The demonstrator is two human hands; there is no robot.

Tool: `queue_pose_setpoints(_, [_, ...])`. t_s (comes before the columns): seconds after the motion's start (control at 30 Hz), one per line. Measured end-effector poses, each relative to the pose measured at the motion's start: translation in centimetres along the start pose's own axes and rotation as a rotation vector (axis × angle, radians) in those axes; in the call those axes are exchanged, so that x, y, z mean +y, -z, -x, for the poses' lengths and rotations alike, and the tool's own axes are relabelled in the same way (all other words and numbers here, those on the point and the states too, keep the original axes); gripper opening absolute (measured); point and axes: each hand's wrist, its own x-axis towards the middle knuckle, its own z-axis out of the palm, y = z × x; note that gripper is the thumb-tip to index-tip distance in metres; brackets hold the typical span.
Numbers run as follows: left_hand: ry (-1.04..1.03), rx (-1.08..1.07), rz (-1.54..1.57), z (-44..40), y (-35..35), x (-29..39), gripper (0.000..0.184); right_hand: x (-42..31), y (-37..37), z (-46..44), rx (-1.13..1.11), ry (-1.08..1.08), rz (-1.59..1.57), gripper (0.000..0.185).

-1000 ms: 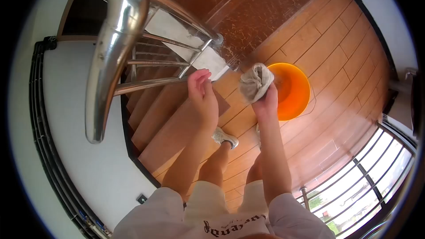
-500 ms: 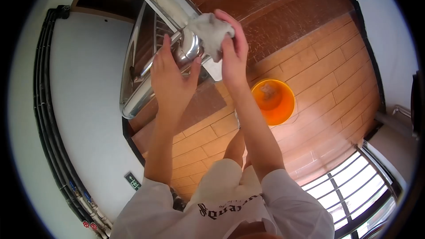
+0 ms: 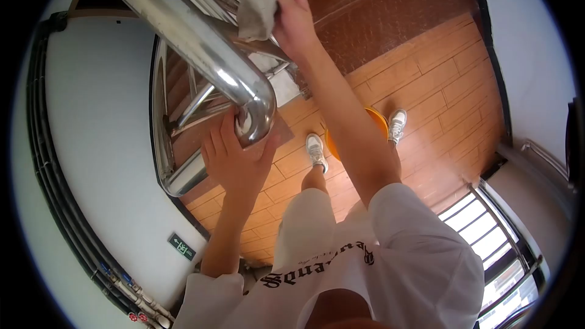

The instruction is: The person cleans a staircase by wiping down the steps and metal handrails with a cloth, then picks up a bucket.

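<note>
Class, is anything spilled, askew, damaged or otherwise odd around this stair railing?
Nothing clearly stands out. The railing looks unbroken, and no spill shows on the visible tan floor. The orange bucket is partly hidden behind the right forearm.

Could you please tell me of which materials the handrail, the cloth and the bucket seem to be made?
The handrail looks like polished metal, perhaps stainless steel: bright, mirror-like highlights run along its bend. The cloth seems a soft, matt woven textile, since it hangs creased; the fibre is unclear. The bucket, mostly hidden, is probably plastic, judging by its smooth orange-yellow rim.
</note>
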Motion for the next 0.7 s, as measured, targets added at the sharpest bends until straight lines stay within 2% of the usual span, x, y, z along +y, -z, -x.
queue_pose_setpoints(0.03, [-0.017,0.010,-0.009,-0.2,-0.1,0.0,0.082,-0.4,2.2,-1.1,0.050,0.036,-0.149,0.043])
queue_pose_setpoints(0.1, [0.044,-0.022,-0.029,-0.3,0.4,0.2,0.075,-0.9,5.4,-2.2,0.021,-0.014,-0.097,0.043])
queue_pose_setpoints(0.17, [0.169,-0.006,0.140,-1.0,-0.1,0.9,0.069,0.2,5.3,-3.0,-0.015,-0.137,-0.037,0.048])
queue_pose_setpoints(0.27, [0.239,0.048,0.027,-1.2,-0.8,1.8,0.059,0.5,2.9,-3.0,-0.276,-0.105,0.227,0.046])
queue_pose_setpoints(0.3, [0.261,0.055,0.003,-1.4,-1.2,1.8,0.059,-0.1,0.8,-2.4,-0.335,-0.124,0.204,0.046])
queue_pose_setpoints(0.37, [0.278,0.065,-0.032,-1.8,-1.5,1.3,0.059,0.5,-2.9,-2.0,-0.534,0.098,0.362,0.047])
queue_pose_setpoints(0.43, [0.292,0.063,-0.061,-1.1,-1.6,1.5,0.058,-0.4,-5.9,-1.0,-0.519,0.070,0.405,0.051])
queue_pose_setpoints(0.57, [0.258,0.139,-0.082,-1.3,-2.1,1.2,0.059,4.2,-0.4,-0.5,-0.482,0.177,0.612,0.046])
queue_pose_setpoints(0.67, [0.246,0.181,-0.118,-1.3,-2.3,0.8,0.062,4.9,3.3,-0.4,-0.498,0.046,0.641,0.046])
queue_pose_setpoints(0.7, [0.234,0.190,-0.112,-1.4,-2.3,0.9,0.063,4.9,3.0,-0.1,-0.477,-0.089,0.516,0.044])
